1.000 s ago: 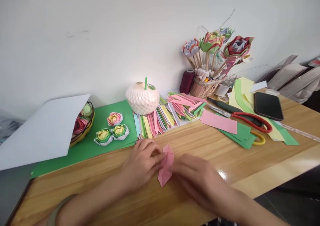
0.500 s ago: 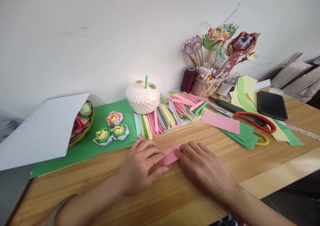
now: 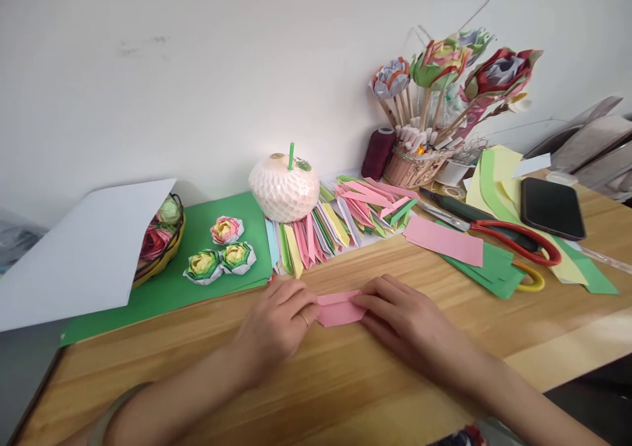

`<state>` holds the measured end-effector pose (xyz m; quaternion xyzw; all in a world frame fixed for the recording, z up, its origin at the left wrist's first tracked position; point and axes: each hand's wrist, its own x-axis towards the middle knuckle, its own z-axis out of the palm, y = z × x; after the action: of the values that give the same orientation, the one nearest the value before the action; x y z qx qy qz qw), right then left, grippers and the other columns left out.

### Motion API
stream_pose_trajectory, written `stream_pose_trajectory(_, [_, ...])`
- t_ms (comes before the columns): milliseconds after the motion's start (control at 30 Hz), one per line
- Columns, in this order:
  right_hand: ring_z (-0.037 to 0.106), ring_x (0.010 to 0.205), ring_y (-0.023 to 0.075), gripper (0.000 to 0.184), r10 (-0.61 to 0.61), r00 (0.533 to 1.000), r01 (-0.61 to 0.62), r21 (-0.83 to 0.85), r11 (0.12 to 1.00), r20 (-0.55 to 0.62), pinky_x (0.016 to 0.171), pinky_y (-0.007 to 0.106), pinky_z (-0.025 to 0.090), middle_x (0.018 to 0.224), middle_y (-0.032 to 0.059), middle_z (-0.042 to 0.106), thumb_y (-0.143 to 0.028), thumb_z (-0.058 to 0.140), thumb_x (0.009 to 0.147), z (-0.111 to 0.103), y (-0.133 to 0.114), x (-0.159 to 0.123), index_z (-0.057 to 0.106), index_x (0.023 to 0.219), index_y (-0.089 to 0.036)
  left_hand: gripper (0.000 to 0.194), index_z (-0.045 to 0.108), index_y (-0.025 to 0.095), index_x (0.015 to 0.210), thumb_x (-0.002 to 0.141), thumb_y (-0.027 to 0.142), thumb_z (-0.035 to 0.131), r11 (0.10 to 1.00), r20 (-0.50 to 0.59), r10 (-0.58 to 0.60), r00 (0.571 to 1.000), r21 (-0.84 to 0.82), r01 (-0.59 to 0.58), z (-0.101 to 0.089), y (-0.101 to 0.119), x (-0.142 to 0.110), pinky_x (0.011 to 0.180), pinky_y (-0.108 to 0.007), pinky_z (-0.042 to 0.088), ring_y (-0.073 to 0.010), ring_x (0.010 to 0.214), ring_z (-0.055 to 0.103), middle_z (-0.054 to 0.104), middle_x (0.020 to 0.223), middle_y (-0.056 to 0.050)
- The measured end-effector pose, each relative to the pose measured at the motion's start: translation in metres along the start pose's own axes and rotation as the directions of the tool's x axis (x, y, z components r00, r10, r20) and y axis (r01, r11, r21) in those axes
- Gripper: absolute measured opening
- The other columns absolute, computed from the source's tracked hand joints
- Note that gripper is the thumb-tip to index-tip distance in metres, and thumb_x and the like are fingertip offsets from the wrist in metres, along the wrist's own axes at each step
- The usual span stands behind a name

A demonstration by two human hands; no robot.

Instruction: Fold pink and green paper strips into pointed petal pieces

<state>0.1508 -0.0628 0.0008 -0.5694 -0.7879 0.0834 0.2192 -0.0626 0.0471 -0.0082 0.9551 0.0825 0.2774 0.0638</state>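
"Where's the folded pink paper (image 3: pixel 340 309)?"

"On the table (image 3: pixel 340 380), between the pile of folded strips (image 3: pixel 340 222) and the table's front edge."

"And the hands?"

"The left hand (image 3: pixel 281 324) grasps its left end, the right hand (image 3: pixel 402 311) its right end, fingers bent over it."

"Anything nearby?"

"Flat pink strips (image 3: pixel 444 240) lie beyond the right hand, partly over green paper (image 3: pixel 498 271), with red-handled scissors (image 3: pixel 513 230) just beside them."

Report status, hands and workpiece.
Left hand and right hand gripping opposite ends of pink paper. Paper partly folded, above bare wood. Nothing between hands and paper.
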Motion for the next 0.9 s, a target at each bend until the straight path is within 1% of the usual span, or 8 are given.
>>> stream_pose_trajectory(100, [0.055,0.082,0.0186,0.019,0.008,0.999,-0.011,0.07,0.997,0.043,0.069,0.031,0.047,0.092,0.0068,0.058,-0.018,0.045,0.093,-0.002,0.004,0.001,0.059,0.105,-0.019,0.023,0.063,0.011,0.088,0.093,0.008,0.04,0.999,0.035,0.022,0.999,-0.044,-0.021,0.001,0.0,0.0,0.076,-0.035,0.046,-0.0201,0.083,0.054,0.065,0.082,-0.007])
stream_pose_trajectory(300, [0.054,0.078,0.0178,0.008,0.066,0.993,-0.079,0.134,0.988,0.1,0.066,0.029,0.044,0.087,0.0039,0.057,-0.019,0.051,0.09,-0.004,0.01,0.004,0.056,0.096,-0.019,0.018,0.059,0.014,0.096,0.092,0.021,0.044,0.976,0.135,-0.144,0.98,-0.144,0.163,-0.003,0.002,0.004,0.08,-0.04,0.044,-0.0227,0.089,0.053,0.063,0.089,-0.007])
stream_pose_trajectory(400, [0.055,0.079,0.0173,0.009,0.079,0.99,-0.097,0.155,0.983,0.12,0.067,0.029,0.044,0.088,0.0036,0.057,-0.018,0.051,0.089,-0.007,0.011,0.005,0.056,0.096,-0.02,0.021,0.06,0.015,0.099,0.091,0.028,0.047,0.966,0.176,-0.182,0.967,-0.153,0.21,-0.003,0.003,0.004,0.08,-0.042,0.044,-0.0235,0.089,0.052,0.062,0.091,-0.008])
stream_pose_trajectory(500, [0.055,0.08,0.0164,0.013,0.07,0.99,-0.09,0.172,0.981,0.12,0.068,0.028,0.045,0.091,0.0042,0.056,-0.017,0.05,0.09,-0.008,0.012,0.005,0.059,0.099,-0.02,0.018,0.064,0.018,0.091,0.093,0.02,0.046,0.983,0.097,-0.135,0.986,-0.115,0.146,0.0,0.002,0.004,0.074,-0.036,0.044,-0.0209,0.084,0.052,0.062,0.083,-0.006])
stream_pose_trajectory(600, [0.054,0.079,0.0166,0.017,0.012,0.998,-0.019,0.114,0.993,0.059,0.067,0.028,0.044,0.09,0.0056,0.057,-0.018,0.047,0.092,-0.006,0.012,0.003,0.062,0.1,-0.02,0.021,0.066,0.014,0.083,0.092,0.01,0.047,0.998,-0.015,-0.055,0.998,-0.014,0.055,0.002,0.003,0.004,0.072,-0.034,0.044,-0.0196,0.081,0.053,0.062,0.076,-0.005])
stream_pose_trajectory(700, [0.053,0.078,0.0177,0.019,-0.073,0.997,0.073,0.029,0.997,-0.003,0.067,0.03,0.043,0.087,0.0064,0.058,-0.018,0.044,0.094,-0.004,0.011,0.001,0.062,0.099,-0.017,0.017,0.065,0.011,0.085,0.091,0.01,0.05,1.0,-0.029,-0.013,0.999,0.008,0.014,0.002,0.004,0.005,0.074,-0.035,0.044,-0.02,0.08,0.054,0.064,0.076,-0.005])
stream_pose_trajectory(800, [0.053,0.077,0.0173,0.018,-0.072,0.997,0.072,0.027,0.997,-0.015,0.067,0.03,0.043,0.087,0.0061,0.059,-0.021,0.044,0.095,-0.004,0.01,0.001,0.062,0.097,-0.018,0.014,0.065,0.014,0.093,0.092,0.018,0.051,0.996,-0.01,-0.068,0.998,-0.055,0.068,0.0,0.004,0.005,0.077,-0.037,0.045,-0.0219,0.086,0.054,0.067,0.082,-0.005])
stream_pose_trajectory(900, [0.053,0.076,0.0175,0.016,-0.018,0.999,0.02,0.072,0.997,-0.03,0.066,0.03,0.043,0.085,0.0057,0.058,-0.023,0.045,0.095,-0.004,0.01,0.002,0.059,0.095,-0.018,0.012,0.063,0.017,0.088,0.092,0.018,0.052,0.979,-0.033,-0.176,0.984,-0.111,0.171,-0.001,0.005,0.004,0.078,-0.036,0.044,-0.0224,0.091,0.055,0.067,0.079,-0.003])
